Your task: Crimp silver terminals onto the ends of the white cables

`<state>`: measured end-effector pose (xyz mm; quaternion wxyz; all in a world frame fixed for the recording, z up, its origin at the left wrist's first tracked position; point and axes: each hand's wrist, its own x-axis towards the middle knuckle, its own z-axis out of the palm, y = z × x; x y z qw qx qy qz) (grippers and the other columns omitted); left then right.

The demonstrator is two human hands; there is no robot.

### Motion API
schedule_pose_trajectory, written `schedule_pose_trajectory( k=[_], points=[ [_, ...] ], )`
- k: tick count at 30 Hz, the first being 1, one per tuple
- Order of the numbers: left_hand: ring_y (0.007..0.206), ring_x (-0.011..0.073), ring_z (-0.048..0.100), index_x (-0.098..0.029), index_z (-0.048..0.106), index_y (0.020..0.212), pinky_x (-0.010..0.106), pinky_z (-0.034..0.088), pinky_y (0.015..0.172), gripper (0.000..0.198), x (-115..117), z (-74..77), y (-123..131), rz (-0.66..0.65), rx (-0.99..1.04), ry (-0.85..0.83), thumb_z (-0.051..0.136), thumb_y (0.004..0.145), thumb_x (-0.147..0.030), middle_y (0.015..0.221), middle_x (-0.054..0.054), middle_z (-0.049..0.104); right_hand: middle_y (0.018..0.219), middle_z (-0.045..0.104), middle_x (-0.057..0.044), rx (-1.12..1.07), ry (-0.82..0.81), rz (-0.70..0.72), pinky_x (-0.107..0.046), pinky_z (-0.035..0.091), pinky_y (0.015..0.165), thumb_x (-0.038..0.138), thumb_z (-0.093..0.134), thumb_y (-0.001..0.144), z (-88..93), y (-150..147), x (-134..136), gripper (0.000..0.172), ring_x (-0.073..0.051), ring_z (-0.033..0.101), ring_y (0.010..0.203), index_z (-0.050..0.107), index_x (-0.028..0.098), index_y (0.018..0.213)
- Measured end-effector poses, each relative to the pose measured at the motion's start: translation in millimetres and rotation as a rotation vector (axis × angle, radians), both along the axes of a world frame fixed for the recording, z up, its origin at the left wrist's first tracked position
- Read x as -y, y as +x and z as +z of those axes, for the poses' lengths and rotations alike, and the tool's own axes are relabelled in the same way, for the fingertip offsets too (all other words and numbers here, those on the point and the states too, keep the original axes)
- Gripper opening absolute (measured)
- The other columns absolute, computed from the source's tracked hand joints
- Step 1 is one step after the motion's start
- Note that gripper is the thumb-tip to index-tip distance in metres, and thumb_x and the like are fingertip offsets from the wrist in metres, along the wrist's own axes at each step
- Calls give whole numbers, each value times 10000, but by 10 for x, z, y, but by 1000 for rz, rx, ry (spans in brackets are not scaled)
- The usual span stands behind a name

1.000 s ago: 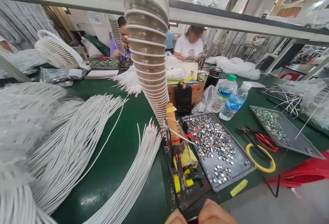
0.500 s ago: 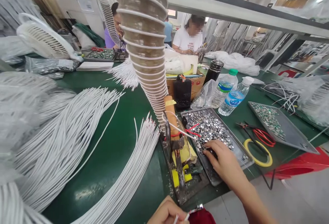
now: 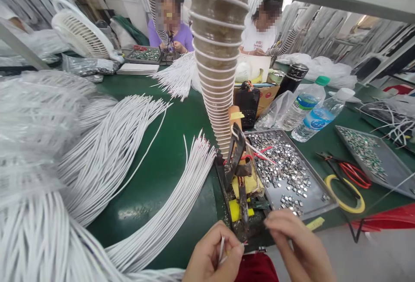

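My left hand [image 3: 212, 256] is low at the table's front edge, pinching the end of a thin white cable [image 3: 221, 247] between thumb and fingers. My right hand [image 3: 293, 241] is beside it, fingers curled together as if pinching something too small to make out. Both hands are just in front of a small black and yellow bench tool [image 3: 241, 187]. To its right lies a grey metal tray [image 3: 320, 206] with many small shiny metal pieces [image 3: 283, 165].
Bundles of white cables [image 3: 106, 152] cover the green table [image 3: 168, 144] on the left. A ribbed hose [image 3: 217, 57] hangs over the tool. Water bottles [image 3: 314, 109], a yellow tape ring [image 3: 345, 193], red-handled pliers [image 3: 352, 172] and a second tray [image 3: 392, 169] lie right. Two people sit opposite.
My right hand has come back from the tray of metal pieces to the front edge, next to my left hand. My left hand has risen with the cable end. The camera moved left.
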<state>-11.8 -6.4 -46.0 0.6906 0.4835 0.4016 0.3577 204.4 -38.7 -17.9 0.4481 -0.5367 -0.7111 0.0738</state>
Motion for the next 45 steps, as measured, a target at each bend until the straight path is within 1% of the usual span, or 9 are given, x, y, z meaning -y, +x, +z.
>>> schedule_pose_trajectory(
  k=[4, 7, 11, 17, 24, 28, 33, 39, 45],
  points=[
    [806, 190, 556, -186, 726, 773, 262, 430, 756, 452, -50, 75, 4, -23, 47, 76, 717, 960, -597, 886, 28, 608, 786, 746, -7, -26, 60, 112, -154, 622, 693, 216, 532, 1091, 11, -199, 21, 141, -97, 729, 698, 657, 208, 1028],
    [849, 185, 604, -200, 747, 824, 255, 457, 810, 350, -48, 147, 9, -76, 119, -35, 763, 956, -523, 946, 38, 679, 764, 732, -13, 27, 83, 71, -177, 615, 639, 217, 567, 1074, -34, -246, 38, 135, -106, 710, 654, 681, 201, 1004],
    [827, 158, 650, -199, 775, 798, 225, 469, 803, 301, -5, 217, 65, 24, 245, -172, 862, 886, -474, 915, 25, 751, 794, 727, -17, 52, 69, 57, -214, 617, 651, 162, 648, 1013, -111, -241, 104, 56, -123, 701, 671, 685, 204, 1020],
    [829, 166, 669, -171, 777, 741, 240, 492, 812, 343, -15, 285, 108, 34, 276, -257, 924, 814, -471, 873, 30, 764, 828, 725, -19, 60, 68, 65, -235, 610, 634, 92, 714, 933, -147, -184, 127, 168, -137, 681, 684, 706, 207, 1055],
    [741, 136, 587, -165, 707, 723, 238, 444, 739, 409, -71, 327, 93, 6, 247, -288, 921, 806, -503, 824, 0, 720, 899, 669, -42, 135, 17, -55, -241, 631, 683, 113, 575, 986, -175, -176, 195, 328, -155, 703, 772, 684, 225, 1275],
    [744, 145, 578, -175, 701, 731, 244, 438, 733, 409, -87, 337, 92, 2, 223, -294, 912, 811, -516, 826, -2, 721, 997, 727, -66, 109, 88, -74, -208, 648, 779, 72, 577, 953, -186, -184, 198, 231, -149, 767, 899, 650, 218, 1116],
    [784, 170, 615, -186, 707, 743, 266, 453, 754, 350, -92, 322, 110, 29, 224, -301, 902, 841, -460, 913, 30, 766, 925, 774, -44, 133, 133, -60, -180, 650, 751, 42, 628, 918, -141, -239, 169, 215, -125, 807, 813, 646, 221, 1035],
    [838, 190, 644, -175, 710, 732, 279, 485, 824, 366, -122, 354, 133, 97, 242, -324, 932, 807, -456, 926, 37, 755, 951, 802, -57, 42, 81, -279, -232, 658, 738, 91, 628, 967, -102, -465, 164, 166, -151, 814, 848, 659, 249, 1008],
    [808, 188, 655, -172, 738, 725, 275, 502, 781, 361, -131, 377, 119, 102, 247, -318, 940, 792, -463, 960, 55, 775, 926, 812, -50, 70, 91, -343, -258, 664, 695, 116, 663, 952, -91, -537, 162, 155, -169, 817, 799, 679, 266, 987]
  ],
)
